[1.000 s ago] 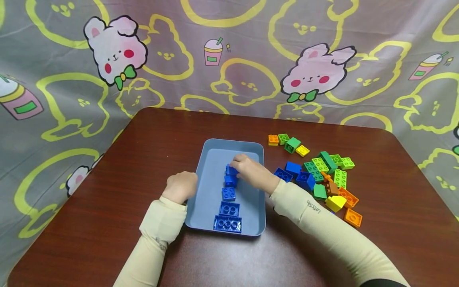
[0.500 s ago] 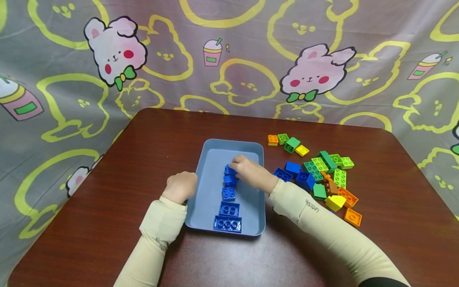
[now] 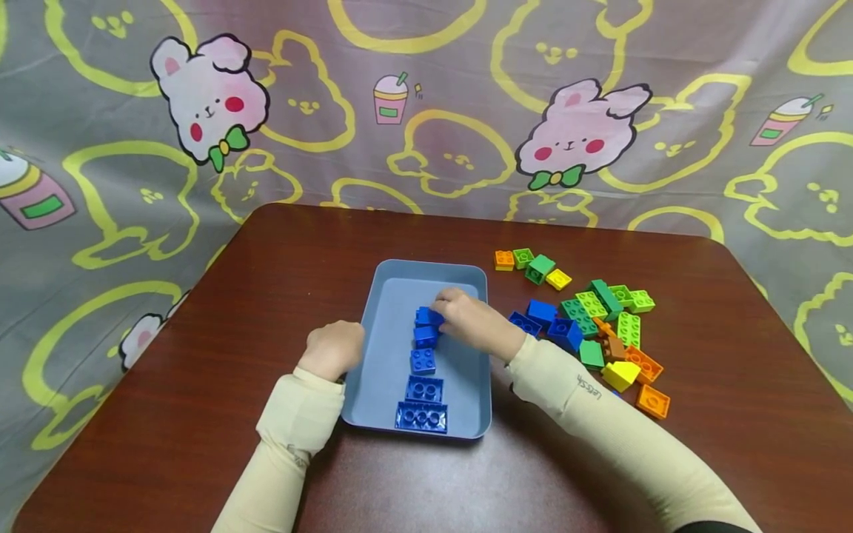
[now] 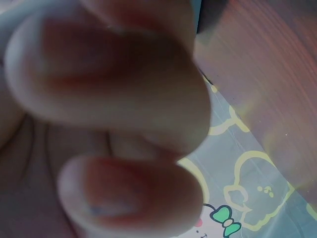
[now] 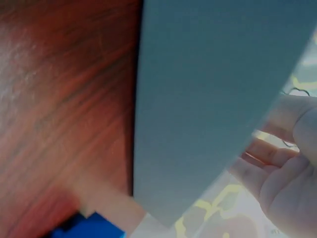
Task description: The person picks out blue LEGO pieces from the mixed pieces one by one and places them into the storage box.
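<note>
In the head view a blue-grey tray (image 3: 383, 296) holds a column of blue toy building bricks. My right hand (image 3: 469, 320) reaches over its right side, fingertips pinching the farthest blue brick (image 3: 426, 317), which they partly cover. Just nearer lie another blue brick (image 3: 425, 337), a studded square one (image 3: 423, 361) and two upturned bricks, the longer one (image 3: 421, 417) nearest the front rim. At the left rim, my left hand (image 3: 335, 349) grips the tray with curled fingers. The left wrist view shows those curled fingers (image 4: 124, 94) close up; in the right wrist view the tray wall (image 5: 208, 99) hides the bricks.
Right of the tray, loose bricks lie on the brown table (image 3: 266, 266): blue ones (image 3: 565, 334), green ones (image 3: 578, 317), a yellow one (image 3: 620, 376) and orange ones (image 3: 653, 401). A smaller group with an orange brick (image 3: 504, 260) sits farther back. A patterned curtain (image 3: 460, 59) hangs behind.
My right hand has shifted very slightly right at the farthest blue brick, showing a little more of it. The left hand stays at the rim; the head view has shifted slightly.
</note>
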`<state>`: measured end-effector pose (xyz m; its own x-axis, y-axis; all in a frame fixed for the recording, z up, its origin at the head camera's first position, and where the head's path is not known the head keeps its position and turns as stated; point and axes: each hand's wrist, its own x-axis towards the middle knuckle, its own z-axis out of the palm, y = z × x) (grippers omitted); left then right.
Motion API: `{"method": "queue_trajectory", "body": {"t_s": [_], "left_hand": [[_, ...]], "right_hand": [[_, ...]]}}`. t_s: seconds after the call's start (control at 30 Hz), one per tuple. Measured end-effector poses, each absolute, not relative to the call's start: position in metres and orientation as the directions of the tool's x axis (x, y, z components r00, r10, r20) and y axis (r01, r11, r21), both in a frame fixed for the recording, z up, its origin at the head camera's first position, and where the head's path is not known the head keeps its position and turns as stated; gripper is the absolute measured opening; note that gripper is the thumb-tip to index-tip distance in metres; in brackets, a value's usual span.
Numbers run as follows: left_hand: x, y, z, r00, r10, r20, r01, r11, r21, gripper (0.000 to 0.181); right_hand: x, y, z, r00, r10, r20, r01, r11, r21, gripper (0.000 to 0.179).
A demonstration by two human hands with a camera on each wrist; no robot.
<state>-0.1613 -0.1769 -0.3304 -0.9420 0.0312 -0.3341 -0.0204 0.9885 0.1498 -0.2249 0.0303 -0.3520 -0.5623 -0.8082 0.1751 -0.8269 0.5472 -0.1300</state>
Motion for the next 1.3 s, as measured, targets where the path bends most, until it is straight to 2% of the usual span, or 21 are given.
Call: {"method": "queue_trajectory", "body": {"t_s": [0.17, 0.37, 0.87, 1.3], "left_hand": [[-0.160, -0.178, -0.329, -0.944, 0.033, -0.329, -0.015, 0.990, 0.142, 0.022], [-0.159, -0.179, -0.328, -0.945, 0.037, -0.325, -0.013, 0.988, 0.151, 0.023], [-0.157, -0.180, -0.330, -0.945, 0.046, -0.325, -0.007, 0.987, 0.160, 0.024], [-0.157, -0.180, -0.331, -0.948, 0.061, -0.314, 0.015, 0.989, 0.147, 0.024]], "right_hand": [[-0.220, 0.041, -0.343, -0.604, -0.758, 0.247, -0.796, 0.589, -0.141, 0.028], [-0.212, 0.054, -0.335, -0.652, -0.711, 0.264, -0.757, 0.633, -0.166, 0.030], [-0.199, 0.075, -0.339, -0.721, -0.655, 0.229, -0.692, 0.698, -0.183, 0.028], [-0.190, 0.104, -0.341, -0.753, -0.637, 0.163, -0.657, 0.738, -0.154, 0.026]]}}
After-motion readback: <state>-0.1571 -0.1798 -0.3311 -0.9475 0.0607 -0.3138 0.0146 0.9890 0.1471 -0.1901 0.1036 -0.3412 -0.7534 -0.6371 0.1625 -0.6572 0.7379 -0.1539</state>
